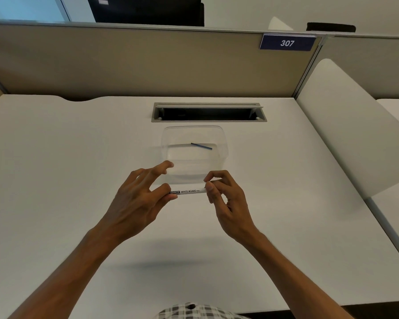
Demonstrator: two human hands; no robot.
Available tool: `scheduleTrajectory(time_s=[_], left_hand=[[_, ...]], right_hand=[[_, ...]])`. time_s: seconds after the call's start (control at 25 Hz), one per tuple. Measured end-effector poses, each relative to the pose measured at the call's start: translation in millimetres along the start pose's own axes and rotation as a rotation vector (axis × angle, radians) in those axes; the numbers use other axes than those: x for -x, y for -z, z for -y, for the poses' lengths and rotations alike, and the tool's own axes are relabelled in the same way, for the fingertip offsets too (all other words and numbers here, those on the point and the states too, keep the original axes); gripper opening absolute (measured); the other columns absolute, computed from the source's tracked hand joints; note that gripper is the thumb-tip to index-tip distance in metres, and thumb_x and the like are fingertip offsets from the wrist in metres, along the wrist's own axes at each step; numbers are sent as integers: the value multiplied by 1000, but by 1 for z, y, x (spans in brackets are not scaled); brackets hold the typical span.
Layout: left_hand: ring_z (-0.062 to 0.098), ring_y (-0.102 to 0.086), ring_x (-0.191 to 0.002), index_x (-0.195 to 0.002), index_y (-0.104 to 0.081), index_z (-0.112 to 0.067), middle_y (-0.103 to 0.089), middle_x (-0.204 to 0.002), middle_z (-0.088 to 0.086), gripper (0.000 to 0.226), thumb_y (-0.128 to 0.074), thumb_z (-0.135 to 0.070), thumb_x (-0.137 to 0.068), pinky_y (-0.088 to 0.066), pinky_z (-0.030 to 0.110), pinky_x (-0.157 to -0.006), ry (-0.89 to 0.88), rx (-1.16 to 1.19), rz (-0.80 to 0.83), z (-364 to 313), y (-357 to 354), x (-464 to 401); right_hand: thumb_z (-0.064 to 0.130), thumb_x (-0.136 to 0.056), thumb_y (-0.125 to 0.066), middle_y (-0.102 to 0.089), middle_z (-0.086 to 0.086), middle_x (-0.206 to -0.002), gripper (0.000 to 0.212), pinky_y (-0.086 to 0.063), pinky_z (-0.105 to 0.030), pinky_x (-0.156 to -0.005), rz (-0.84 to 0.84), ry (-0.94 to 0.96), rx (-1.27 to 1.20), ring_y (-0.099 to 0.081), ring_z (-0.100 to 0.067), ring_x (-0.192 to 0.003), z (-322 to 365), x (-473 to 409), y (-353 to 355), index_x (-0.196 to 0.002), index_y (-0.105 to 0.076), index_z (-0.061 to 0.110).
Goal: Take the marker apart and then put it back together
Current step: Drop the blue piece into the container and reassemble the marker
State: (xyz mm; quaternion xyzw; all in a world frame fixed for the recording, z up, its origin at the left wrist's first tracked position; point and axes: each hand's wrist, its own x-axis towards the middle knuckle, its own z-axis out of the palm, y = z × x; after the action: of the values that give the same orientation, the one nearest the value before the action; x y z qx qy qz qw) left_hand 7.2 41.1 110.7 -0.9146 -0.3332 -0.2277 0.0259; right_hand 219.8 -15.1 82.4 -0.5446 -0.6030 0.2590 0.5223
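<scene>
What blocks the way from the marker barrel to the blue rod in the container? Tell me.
Nothing visible does. The marker barrel, pinched at its ends by the left hand and right hand, hangs before the clear container; the blue rod lies uncovered inside.

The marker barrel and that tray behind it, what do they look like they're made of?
The marker barrel looks like smooth white plastic with printed black lettering, slightly glossy. The tray seems to be thin clear plastic: the desk shows through its walls, and its rim catches faint highlights. Glass can't be ruled out, but the soft rounded corners suggest plastic.
</scene>
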Motion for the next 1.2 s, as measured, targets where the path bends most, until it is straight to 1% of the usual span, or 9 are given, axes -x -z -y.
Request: scheduleTrajectory(time_s=[0.08,0.24,0.4,0.6,0.72,0.84,0.92,1.04,1.2], left_hand=[[27,-53,-101,-83,-60,-13,-46,-138,9,34,-41,-38,-97,-44,35,-82,20,39,25,0,2,0],[23,-51,-99,-83,-60,-14,-44,-139,7,36,-39,-40,-97,-39,29,-80,35,74,45,1,4,-1],[25,-55,-99,-84,-60,-16,-42,-140,5,34,-39,-39,-97,-42,31,-78,41,104,81,3,5,-1],[22,-51,-90,-81,-61,-14,-49,-133,8,32,-43,-37,-96,-35,27,-76,37,53,28,1,6,-3],[21,-47,-86,-80,-61,-13,-53,-128,11,31,-46,-35,-95,-33,26,-76,17,6,-4,1,6,-6],[23,-49,-88,-81,-61,-13,-53,-127,11,31,-45,-36,-96,-35,28,-76,-4,-13,-5,2,6,-8],[23,-50,-89,-82,-61,-14,-52,-129,10,32,-44,-37,-96,-35,27,-76,-1,5,15,3,6,-8],[24,-55,-93,-84,-60,-14,-46,-134,8,33,-41,-38,-97,-45,35,-77,21,81,65,4,4,-7],[28,-57,-93,-87,-60,-15,-41,-138,5,35,-38,-41,-98,-48,43,-74,38,124,100,4,1,-6]], right_hand=[[37,-100,-44,-55,11,-108,27,-42,-18,-66,13,42,80,-59,-12,-85,-1,0,3,-75,-54,33],[37,-103,-35,-51,11,-112,26,-46,-37,-63,77,125,213,-55,-18,-77,-5,1,8,-91,-52,20],[36,-103,-34,-47,11,-117,25,-40,-30,-58,110,146,261,-50,-13,-69,-7,1,10,-92,-51,20],[25,-102,-42,-45,1,-118,22,-45,-29,-70,110,54,114,-55,-12,-94,-3,-1,8,-85,-54,15],[18,-101,-44,-45,-1,-117,24,-40,-16,-73,133,-16,8,-55,-14,-97,1,-4,9,-81,-57,14],[19,-100,-45,-47,-1,-113,29,-40,-18,-71,145,-39,-35,-55,-13,-90,2,-7,10,-77,-59,9],[20,-100,-45,-48,0,-111,29,-43,-22,-69,121,-1,-2,-55,-12,-87,1,-8,11,-75,-58,11],[27,-101,-44,-49,1,-118,22,-50,-30,-69,92,103,188,-55,-10,-100,-3,-7,16,-88,-57,15],[34,-100,-40,-49,2,-122,20,-49,-23,-70,112,207,302,-55,-10,-106,-4,-6,21,-94,-53,20]])
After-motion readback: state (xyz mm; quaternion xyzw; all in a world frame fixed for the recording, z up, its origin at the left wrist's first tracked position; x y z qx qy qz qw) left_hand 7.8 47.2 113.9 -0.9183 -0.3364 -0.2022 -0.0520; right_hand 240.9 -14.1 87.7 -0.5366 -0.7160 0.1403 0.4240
